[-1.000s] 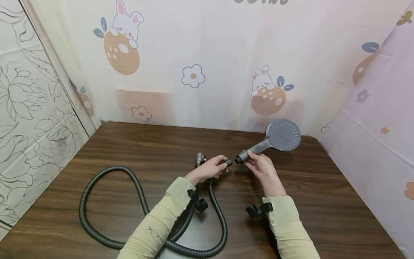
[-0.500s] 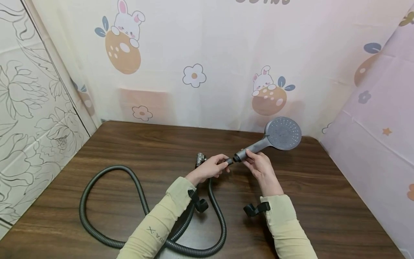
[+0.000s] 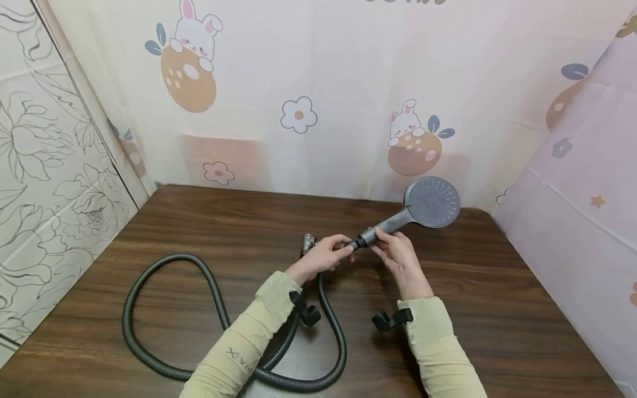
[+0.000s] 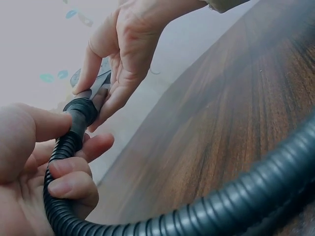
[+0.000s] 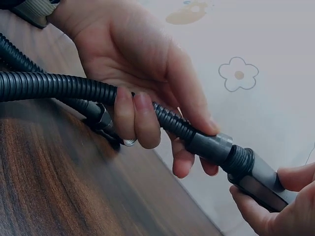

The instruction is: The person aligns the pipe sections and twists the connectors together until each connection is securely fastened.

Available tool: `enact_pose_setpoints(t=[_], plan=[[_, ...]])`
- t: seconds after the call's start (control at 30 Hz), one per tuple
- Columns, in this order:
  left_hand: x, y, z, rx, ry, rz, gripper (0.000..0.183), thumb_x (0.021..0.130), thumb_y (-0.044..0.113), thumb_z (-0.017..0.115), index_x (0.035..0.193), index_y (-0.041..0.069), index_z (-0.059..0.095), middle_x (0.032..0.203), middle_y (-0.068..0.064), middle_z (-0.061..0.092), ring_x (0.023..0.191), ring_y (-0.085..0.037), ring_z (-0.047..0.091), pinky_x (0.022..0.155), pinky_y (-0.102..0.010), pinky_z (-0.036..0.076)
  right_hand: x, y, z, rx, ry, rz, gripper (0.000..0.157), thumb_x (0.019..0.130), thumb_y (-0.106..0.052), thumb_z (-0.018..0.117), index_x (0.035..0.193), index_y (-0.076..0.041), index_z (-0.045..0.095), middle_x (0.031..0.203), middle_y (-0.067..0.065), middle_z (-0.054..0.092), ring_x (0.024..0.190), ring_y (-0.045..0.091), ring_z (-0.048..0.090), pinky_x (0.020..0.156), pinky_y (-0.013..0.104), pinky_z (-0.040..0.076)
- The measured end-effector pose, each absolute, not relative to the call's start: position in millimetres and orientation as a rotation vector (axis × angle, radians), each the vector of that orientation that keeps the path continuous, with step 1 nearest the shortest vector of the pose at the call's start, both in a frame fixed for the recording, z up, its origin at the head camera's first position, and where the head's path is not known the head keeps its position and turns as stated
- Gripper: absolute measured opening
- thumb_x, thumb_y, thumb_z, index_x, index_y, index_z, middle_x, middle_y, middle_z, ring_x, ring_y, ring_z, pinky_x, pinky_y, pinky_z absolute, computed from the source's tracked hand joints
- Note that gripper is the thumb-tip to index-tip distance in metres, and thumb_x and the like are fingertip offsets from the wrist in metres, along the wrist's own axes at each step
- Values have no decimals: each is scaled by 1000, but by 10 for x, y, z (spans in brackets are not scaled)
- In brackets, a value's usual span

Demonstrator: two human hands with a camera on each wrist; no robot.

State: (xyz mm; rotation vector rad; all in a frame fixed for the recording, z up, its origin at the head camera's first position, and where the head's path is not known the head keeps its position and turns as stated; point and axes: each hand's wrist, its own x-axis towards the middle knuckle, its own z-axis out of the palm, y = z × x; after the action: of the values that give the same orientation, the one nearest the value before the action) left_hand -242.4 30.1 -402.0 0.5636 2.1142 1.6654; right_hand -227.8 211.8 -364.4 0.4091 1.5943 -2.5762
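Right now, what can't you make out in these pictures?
Head view: part of the hose, hidden beneath the left sleeve.
Head view: the grey lettering, cut off by the top edge.
Left wrist view: much of the shower head, behind the right hand.

a wood-grain table stands before a pale cloth backdrop printed with rabbits and flowers; at left, a white panel bears line-drawn blooms; at right, lilac-tinted cloth.

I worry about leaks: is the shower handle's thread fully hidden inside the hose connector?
No, the right wrist view shows the thread exposed between the hose connector and the shower handle.
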Motion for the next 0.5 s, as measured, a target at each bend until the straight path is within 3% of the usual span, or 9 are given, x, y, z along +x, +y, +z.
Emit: enact_pose_setpoints(t=[0.27,0.5], plan=[[-2333,288,-3888,483,2150,1705,26,93,29,52,108,8,55,93,-9,68,48,-10,31,43,-21,27,-2278,2084,-3629,408,1582,-2586,16,92,-2,44,105,-4,35,80,0,62,80,8,62,73,23,49],[-2409,296,-4030,505,2130,1720,25,92,34,53,106,14,57,89,-1,68,42,-10,27,40,-22,25,-2282,2073,-3625,425,1582,-2586,17,92,-2,45,106,-4,34,81,0,62,80,8,62,73,22,49]])
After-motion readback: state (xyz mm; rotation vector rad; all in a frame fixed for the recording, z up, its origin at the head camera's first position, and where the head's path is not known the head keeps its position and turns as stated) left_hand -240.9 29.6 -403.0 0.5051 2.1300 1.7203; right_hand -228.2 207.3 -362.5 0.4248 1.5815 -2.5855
